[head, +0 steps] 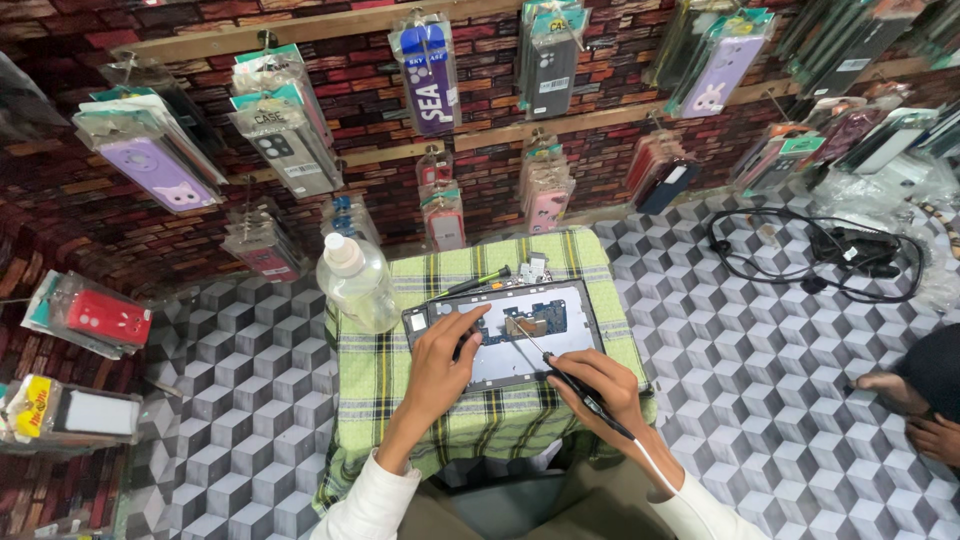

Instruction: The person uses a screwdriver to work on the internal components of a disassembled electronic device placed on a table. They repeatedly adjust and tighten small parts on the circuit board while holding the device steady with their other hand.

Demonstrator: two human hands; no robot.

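An opened tablet point(560, 352) lies back-side up on a small table covered by a green checked cloth point(380, 385), its circuit board exposed. My left hand point(440, 365) rests on the tablet's left part, fingers spread near the board. My right hand point(598, 385) grips a thin black tool point(560, 372) like a pen, with its tip on the board near the middle. A white cable runs from the tool's rear toward my sleeve.
A clear plastic bottle point(357, 280) stands at the table's left rear corner. A screwdriver point(470, 283) and small parts point(533, 268) lie behind the tablet. Phone cases hang on the brick-pattern wall. Black cables point(815, 255) lie on the patterned floor. Another person's hand point(905, 405) is at right.
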